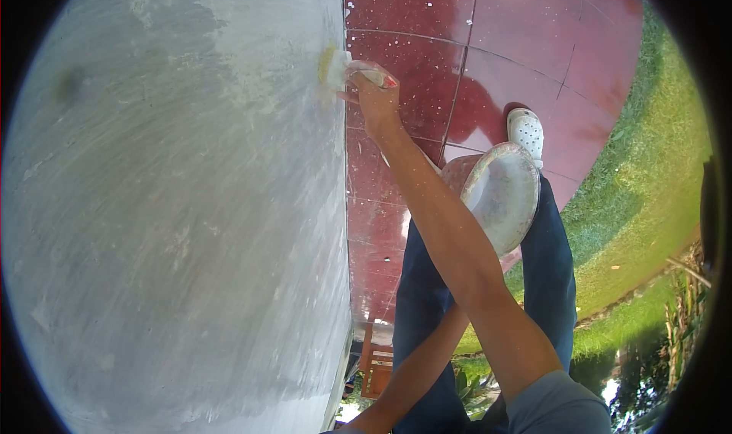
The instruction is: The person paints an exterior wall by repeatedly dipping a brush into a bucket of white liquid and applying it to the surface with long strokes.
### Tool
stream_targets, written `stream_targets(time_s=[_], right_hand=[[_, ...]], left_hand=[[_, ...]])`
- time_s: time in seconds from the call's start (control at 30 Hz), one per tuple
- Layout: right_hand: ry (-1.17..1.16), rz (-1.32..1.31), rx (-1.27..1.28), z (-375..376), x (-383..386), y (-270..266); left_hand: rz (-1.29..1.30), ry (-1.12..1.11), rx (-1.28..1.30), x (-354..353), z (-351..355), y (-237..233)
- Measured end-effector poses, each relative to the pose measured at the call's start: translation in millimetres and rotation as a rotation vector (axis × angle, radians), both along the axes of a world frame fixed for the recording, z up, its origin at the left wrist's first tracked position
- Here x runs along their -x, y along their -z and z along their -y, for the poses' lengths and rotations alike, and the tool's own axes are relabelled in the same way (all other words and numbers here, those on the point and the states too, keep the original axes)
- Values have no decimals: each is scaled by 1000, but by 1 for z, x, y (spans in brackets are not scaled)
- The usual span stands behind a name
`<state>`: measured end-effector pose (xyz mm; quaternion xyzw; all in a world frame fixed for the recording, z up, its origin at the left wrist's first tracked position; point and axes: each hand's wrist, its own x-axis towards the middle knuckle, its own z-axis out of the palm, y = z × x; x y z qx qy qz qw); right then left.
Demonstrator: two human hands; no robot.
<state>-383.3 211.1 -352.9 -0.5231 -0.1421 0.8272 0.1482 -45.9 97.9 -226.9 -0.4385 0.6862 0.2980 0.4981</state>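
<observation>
My right hand (371, 102) is closed around the handle of a paintbrush (334, 69). The brush's pale, yellowish bristles press against the grey-white streaked wall (183, 205), close to where it meets the floor. Below my right forearm sits a paint-smeared bucket (512, 201), tilted so that its pale inside shows. My left forearm (423, 361) crosses under the right arm, reaching toward the bucket. The left hand itself is hidden behind my right arm, so its grip does not show.
Red glossy floor tiles (415, 72) run along the wall, speckled with white drops. My foot in a white clog (525, 135) stands on them. Grass (648, 182) borders the tiles on the right. A wooden piece of furniture (376, 369) shows at the wall's lower end.
</observation>
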Motion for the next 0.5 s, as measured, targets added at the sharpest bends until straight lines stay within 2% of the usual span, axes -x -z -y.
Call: stream_targets(time_s=[0.03,0.1,0.13,0.2,0.27,0.33,0.37,0.47,0.5], right_hand=[[-8,-63,-110,1,3,-27],[-187,-118,-675,12,9,-101],[-156,-145,-797,6,4,-151],[-90,-348,-815,-4,-11,-206],[-45,-564,-588,-16,-24,-228],[16,-715,38,-19,-25,-205],[41,-686,201,-16,-18,-176],[88,-534,329,4,-4,-40],[154,-356,346,4,-1,-11]], left_hand=[[-4,4,-5,1,-1,1],[-12,3,-11,4,-8,2],[-10,11,-14,5,-8,3],[-10,29,-19,13,-11,5],[-7,50,-22,20,-16,3],[-2,73,-17,23,-17,-2],[4,102,-12,24,-16,-5],[8,24,-31,16,-11,-3],[5,4,-42,15,-11,-1]])
